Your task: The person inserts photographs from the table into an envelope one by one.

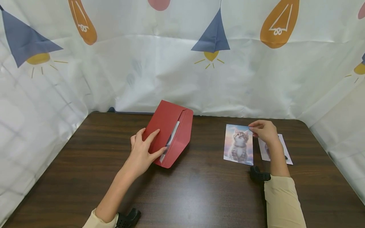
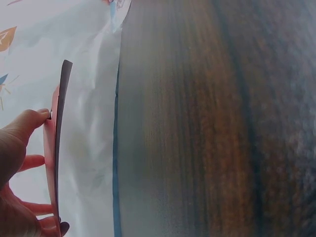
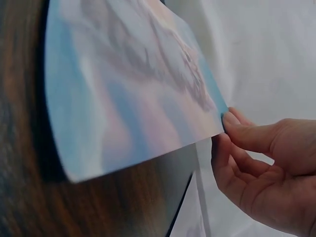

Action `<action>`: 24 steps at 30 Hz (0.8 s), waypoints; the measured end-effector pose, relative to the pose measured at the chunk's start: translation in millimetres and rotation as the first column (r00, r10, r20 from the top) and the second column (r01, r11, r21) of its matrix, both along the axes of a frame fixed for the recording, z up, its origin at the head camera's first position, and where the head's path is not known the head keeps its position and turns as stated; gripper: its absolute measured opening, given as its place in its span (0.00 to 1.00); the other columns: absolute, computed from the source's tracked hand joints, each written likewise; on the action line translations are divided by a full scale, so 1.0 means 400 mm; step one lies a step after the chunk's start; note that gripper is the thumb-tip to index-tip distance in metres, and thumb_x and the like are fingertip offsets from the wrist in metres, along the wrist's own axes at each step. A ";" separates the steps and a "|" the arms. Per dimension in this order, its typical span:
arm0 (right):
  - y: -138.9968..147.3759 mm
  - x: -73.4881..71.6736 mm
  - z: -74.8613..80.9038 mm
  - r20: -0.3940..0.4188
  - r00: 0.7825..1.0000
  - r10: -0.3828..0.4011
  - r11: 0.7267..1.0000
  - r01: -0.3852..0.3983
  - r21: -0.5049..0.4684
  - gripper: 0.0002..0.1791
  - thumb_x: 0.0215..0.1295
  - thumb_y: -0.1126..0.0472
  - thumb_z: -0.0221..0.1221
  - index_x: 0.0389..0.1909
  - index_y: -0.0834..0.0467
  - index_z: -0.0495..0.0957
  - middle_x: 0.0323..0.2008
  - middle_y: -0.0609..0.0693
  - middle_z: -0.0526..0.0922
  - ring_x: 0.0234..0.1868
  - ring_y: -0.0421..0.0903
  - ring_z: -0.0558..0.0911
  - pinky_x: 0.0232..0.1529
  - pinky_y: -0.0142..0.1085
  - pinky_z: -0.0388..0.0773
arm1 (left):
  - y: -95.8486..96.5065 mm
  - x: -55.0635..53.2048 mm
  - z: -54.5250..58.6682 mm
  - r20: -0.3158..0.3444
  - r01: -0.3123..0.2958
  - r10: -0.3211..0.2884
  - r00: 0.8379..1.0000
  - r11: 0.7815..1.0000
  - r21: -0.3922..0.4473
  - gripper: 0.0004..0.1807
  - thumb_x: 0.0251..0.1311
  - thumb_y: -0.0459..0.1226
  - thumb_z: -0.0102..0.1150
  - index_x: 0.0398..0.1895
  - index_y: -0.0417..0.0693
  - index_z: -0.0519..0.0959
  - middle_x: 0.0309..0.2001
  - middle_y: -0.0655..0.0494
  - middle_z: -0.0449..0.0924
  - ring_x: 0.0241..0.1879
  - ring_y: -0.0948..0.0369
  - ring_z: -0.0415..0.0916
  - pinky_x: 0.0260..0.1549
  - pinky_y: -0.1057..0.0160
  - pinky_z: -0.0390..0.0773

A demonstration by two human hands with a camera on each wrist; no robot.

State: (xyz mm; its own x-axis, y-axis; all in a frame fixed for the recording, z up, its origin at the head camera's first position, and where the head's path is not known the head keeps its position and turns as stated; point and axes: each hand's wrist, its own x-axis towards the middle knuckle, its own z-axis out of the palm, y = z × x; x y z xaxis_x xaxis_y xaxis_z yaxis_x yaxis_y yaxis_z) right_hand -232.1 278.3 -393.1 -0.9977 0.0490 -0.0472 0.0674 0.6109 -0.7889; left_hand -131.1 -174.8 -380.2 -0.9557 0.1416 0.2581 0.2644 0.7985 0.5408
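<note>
The red envelope [image 1: 163, 122] is above the left-centre of the bench [image 1: 199, 196], toward its far edge; the kitten card [image 1: 239, 144] is to the right, well apart from it. The hands are separate, each with its own item. The left hand [image 1: 141, 155] grips the envelope, fingers spread over the front and left edge, thumb at the opening; that forearm reaches forward and inward. The right hand [image 1: 265, 129] pinches the card's upper right corner between thumb and fingers, wrist bent toward the left. The envelope is tilted, plain red, its pointed flap open to the right, with white paper [image 1: 173, 134] visible in the slot. Contact between its lower edge and the bench cannot be determined. The card is upright to the viewer, showing a striped kitten looking upward against pink and blue. A second card [image 1: 286, 150] lies on the bench, partly hidden beneath the right forearm. Both arms wear cream sleeves [image 1: 285, 202] and black wrist bands [image 1: 260, 175]. The bench is dark wood grain; behind it hangs a white curtain [image 1: 171, 72] printed with lamps and bulbs.
</note>
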 end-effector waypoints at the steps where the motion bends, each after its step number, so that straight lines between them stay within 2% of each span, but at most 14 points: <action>1: -0.001 0.001 0.001 0.003 1.000 0.001 1.000 -0.001 -0.002 0.16 0.77 0.65 0.60 0.55 0.74 0.80 0.38 0.56 0.88 0.28 0.34 0.82 0.34 0.27 0.82 | 0.000 0.000 0.000 0.001 -0.001 0.001 1.000 1.000 0.001 0.39 0.62 0.40 0.75 0.75 0.42 0.71 0.73 0.26 0.55 0.70 0.32 0.51 0.51 0.35 0.80; 17: -0.014 0.003 0.012 0.002 0.999 0.036 0.999 -0.036 0.005 0.17 0.79 0.64 0.59 0.56 0.74 0.80 0.40 0.58 0.88 0.30 0.36 0.83 0.36 0.29 0.82 | 0.001 0.003 -0.002 -0.006 0.005 -0.005 1.000 1.000 0.000 0.38 0.63 0.40 0.75 0.74 0.41 0.71 0.72 0.25 0.56 0.69 0.32 0.52 0.50 0.36 0.81; 24: -0.017 0.005 0.019 0.013 0.999 0.048 0.999 -0.048 0.000 0.17 0.79 0.63 0.58 0.57 0.73 0.80 0.45 0.62 0.87 0.31 0.36 0.83 0.37 0.30 0.82 | 0.002 0.001 -0.004 -0.017 0.009 -0.009 1.000 1.000 0.001 0.38 0.62 0.40 0.75 0.74 0.41 0.71 0.72 0.25 0.56 0.68 0.33 0.53 0.51 0.36 0.80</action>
